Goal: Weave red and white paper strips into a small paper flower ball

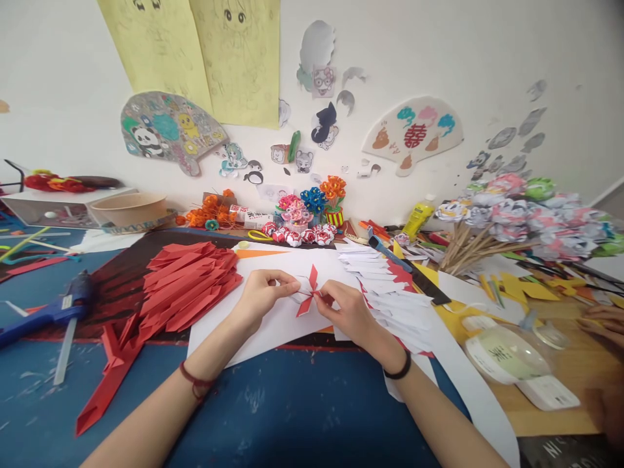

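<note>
Between my two hands is a small red and white folded-paper piece, its red points sticking up and down. My left hand pinches its white side between thumb and fingertips. On the other side, my right hand is closed on the red part near the middle. Both hands are just above a white paper sheet. Left of them lies a heap of folded red paper strips. To the right is a row of folded white paper pieces, with red showing along its edge.
A blue glue gun lies on the left of the blue table. Paper flowers stand along the wall, beside a yellow bottle. At right are a rolled-paper bouquet, a clear plastic container and another person's hand.
</note>
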Motion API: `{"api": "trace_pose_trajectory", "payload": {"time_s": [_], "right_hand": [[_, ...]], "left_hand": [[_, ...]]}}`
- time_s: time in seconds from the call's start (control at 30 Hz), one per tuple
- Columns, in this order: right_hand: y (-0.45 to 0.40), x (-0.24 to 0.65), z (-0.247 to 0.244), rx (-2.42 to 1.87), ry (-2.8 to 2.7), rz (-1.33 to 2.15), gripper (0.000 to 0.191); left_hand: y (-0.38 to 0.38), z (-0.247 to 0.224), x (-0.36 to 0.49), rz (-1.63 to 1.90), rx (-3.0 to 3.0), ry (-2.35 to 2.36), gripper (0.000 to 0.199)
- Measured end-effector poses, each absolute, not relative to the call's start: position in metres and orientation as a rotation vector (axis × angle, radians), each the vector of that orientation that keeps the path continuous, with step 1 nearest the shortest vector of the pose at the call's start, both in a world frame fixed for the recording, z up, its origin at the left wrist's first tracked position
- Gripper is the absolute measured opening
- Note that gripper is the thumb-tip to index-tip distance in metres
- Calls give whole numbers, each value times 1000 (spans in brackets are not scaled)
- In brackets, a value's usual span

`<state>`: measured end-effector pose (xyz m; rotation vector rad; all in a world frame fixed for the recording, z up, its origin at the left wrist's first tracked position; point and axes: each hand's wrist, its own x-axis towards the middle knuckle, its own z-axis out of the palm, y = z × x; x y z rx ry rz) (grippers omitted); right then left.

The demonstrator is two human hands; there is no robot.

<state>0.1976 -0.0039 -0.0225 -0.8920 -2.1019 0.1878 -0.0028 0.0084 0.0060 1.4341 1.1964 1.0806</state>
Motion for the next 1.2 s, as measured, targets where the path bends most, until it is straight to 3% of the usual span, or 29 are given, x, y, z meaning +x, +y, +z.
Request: {"api": "trace_pose_trajectory", "payload": {"time_s": [0.23,0.3,0.47,0.63,0.8,1.03,1.2], "right_hand": [[-1,200,-20,-988,-1894,262,16],[1,201,-19,-1016,-1783,368,17],[7,203,-21,-944,-1587,777,18],[15,205,-24,-969,-1608,931,18],[20,206,-31,-1162,-1768,744,18],[20,215,-28,-1384,-1706,217,16],[11,210,-19,-1172,-1857,155,9]], "left_hand": [[18,6,-15,1137,1881,1350,25],[21,7,-19,1161,2012,1415,20],[18,2,-16,960,2050,1141,40],[10,-8,-3,1072,2168,1203,33],[3,-14,2,1076,2435,1431,29],[0,-18,4,960,2671,1460,6],[5,-22,2,935,2657,1398,3]]}}
